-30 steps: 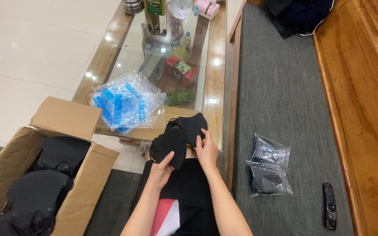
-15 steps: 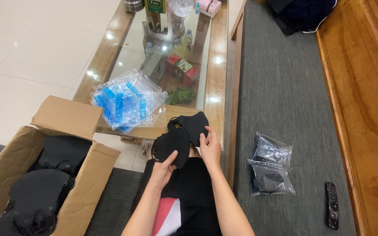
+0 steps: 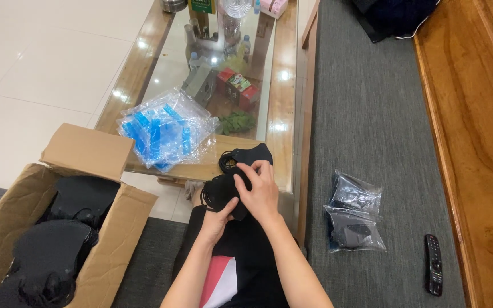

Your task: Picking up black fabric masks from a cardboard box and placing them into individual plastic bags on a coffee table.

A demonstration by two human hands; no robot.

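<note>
Since the earlier frame the black masks (image 3: 232, 179) have been bunched tighter at the glass table (image 3: 283, 114) edge, both left hand (image 3: 219, 214) and right hand (image 3: 258, 188) gripping; bagging judged next, needing a clear sleeve from the bag pile (image 3: 166, 134).

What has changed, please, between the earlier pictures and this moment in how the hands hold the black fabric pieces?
The right hand has slid from the right edge of the black fabric pieces over onto their top, fingers now spread across them. The left hand keeps its grip underneath. The cardboard box, the blue plastic packets, the bagged pieces and the remote control lie as before.
</note>
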